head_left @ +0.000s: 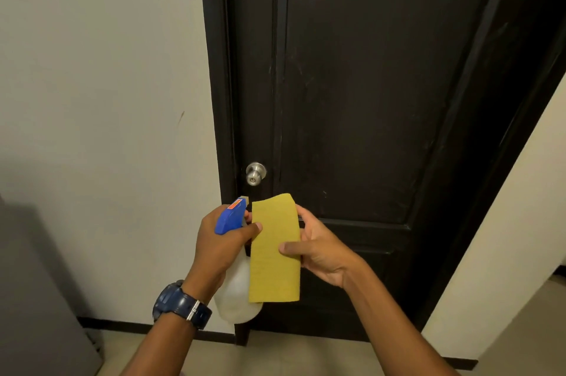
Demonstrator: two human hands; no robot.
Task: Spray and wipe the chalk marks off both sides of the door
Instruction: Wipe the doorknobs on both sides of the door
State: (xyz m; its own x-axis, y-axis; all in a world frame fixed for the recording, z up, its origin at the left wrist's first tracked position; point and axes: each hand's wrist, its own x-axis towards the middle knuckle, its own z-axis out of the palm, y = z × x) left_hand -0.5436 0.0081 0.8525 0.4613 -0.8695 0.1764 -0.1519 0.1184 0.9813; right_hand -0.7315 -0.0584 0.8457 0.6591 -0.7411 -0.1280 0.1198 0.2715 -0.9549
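A black panelled door (pixel 361 93) stands closed in front of me, with faint pale chalk scratches on its middle panel and a silver knob (pixel 254 172) at its left side. My left hand (pixel 219 245) grips a white spray bottle (pixel 237 293) with a blue trigger head, its nozzle aimed at the door below the knob. My right hand (pixel 318 248) pinches a folded yellow cloth (pixel 274 250) by its right edge, held upright right beside the bottle.
White wall (pixel 107 100) lies left of the black door frame, and another white wall (pixel 514 237) angles in at the right. A grey cabinet side (pixel 36 283) stands at lower left. Beige floor (pixel 291 357) runs below the door.
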